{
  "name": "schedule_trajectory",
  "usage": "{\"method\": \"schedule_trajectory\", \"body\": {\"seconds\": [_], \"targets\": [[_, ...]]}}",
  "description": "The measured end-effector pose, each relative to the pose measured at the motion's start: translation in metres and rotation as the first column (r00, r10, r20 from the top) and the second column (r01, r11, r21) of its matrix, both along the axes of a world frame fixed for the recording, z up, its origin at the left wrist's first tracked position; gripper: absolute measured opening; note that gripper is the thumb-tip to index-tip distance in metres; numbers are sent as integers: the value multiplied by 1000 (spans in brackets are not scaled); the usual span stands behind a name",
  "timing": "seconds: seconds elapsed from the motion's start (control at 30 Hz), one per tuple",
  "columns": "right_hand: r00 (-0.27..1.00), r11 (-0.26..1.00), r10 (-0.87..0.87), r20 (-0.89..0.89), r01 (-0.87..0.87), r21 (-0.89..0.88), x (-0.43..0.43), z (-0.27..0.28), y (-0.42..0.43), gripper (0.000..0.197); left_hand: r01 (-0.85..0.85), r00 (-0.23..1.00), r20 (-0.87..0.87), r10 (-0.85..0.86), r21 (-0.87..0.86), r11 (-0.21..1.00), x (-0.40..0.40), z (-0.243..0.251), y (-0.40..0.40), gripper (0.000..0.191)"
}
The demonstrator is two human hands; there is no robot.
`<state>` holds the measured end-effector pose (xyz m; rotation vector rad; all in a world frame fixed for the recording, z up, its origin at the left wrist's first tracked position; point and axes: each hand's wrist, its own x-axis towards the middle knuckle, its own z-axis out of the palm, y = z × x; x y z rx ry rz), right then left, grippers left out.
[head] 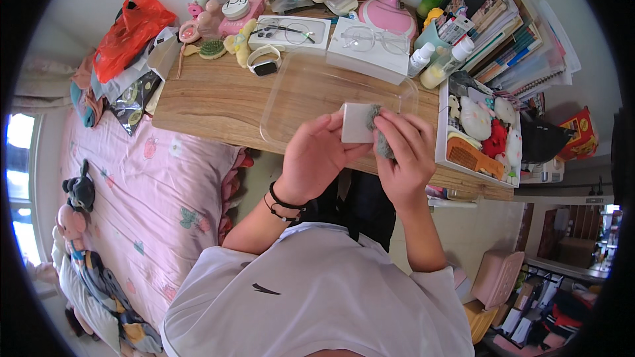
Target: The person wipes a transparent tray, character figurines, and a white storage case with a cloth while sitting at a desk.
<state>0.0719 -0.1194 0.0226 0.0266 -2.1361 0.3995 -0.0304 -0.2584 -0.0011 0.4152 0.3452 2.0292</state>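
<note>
Over the front edge of the wooden desk (208, 104), my left hand (315, 158) lies palm up with its fingers behind a small white square box (356, 123), supporting it. A grey-green fuzzy cloth (384, 146) is pinched by my right hand (404, 158) and pressed on the box's right edge. Behind both hands a clear plastic tray (268, 109) rests on the desk. At the desk's back stand white boxes with eyeglasses (297, 33) and clear-framed glasses (359, 39) on them. A white smartwatch (265, 67) sits left of these.
On the right, a white open box (441, 124) holds plush toys and a wooden comb (469, 153). Bottles (421, 57), a pink lamp base (387, 17) and upright books (501, 34) line the back right. A hairbrush (212, 48) and red plastic bag (129, 39) are left; a bed (144, 193) adjoins.
</note>
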Motion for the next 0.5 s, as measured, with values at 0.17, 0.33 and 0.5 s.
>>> {"method": "schedule_trajectory", "body": {"seconds": [0.17, 0.33, 0.5], "targets": [[986, 991, 130, 105, -131, 7, 4, -2, -17, 48, -45, 997, -69, 38, -97, 994, 0, 4, 2, 57], [999, 999, 41, 22, -42, 19, -4, 3, -5, 50, 96, 994, 40, -105, 183, 978, 8, -19, 3, 53], [991, 997, 78, 112, -79, 1, 5, -3, -8, 54, -20, 998, 61, 22, -40, 999, 2, 1, -2, 56]]}}
